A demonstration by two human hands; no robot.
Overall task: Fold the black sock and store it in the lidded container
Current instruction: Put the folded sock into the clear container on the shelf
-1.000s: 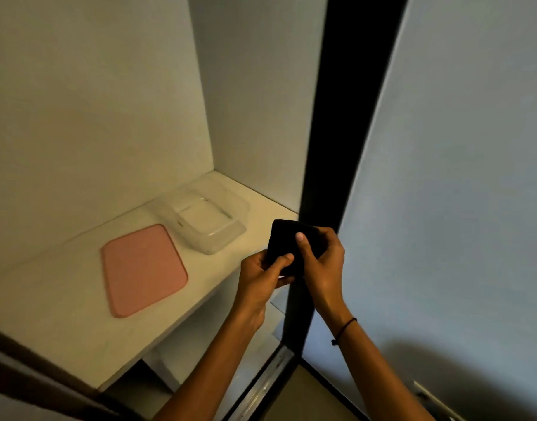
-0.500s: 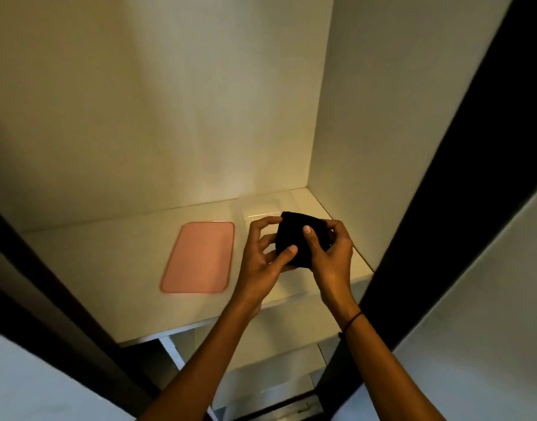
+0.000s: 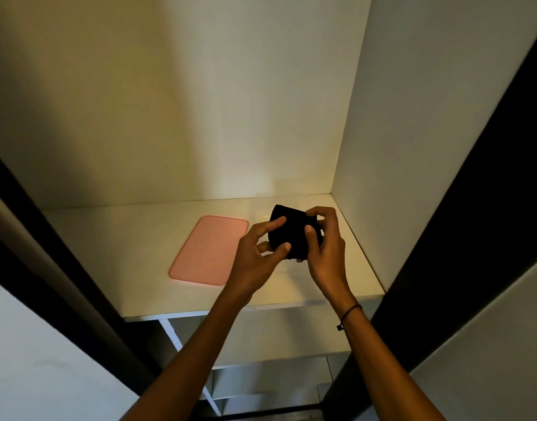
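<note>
The black sock is folded into a small dark bundle, held between both hands above the white shelf. My left hand pinches its left side with thumb and fingers. My right hand grips its right side, thumb on the front. The clear container stands on the shelf right behind the hands; only its faint far rim shows, the rest is hidden by hands and sock. Its pink lid lies flat on the shelf, left of the hands.
The shelf sits in a white cupboard with a back wall and a right side wall close to the hands. Dark door frames flank the opening. Lower shelves show under the arms.
The view has swung to face the cupboard straight on. Both hands have carried the sock from the shelf's front right corner to over the shelf, in front of the container.
</note>
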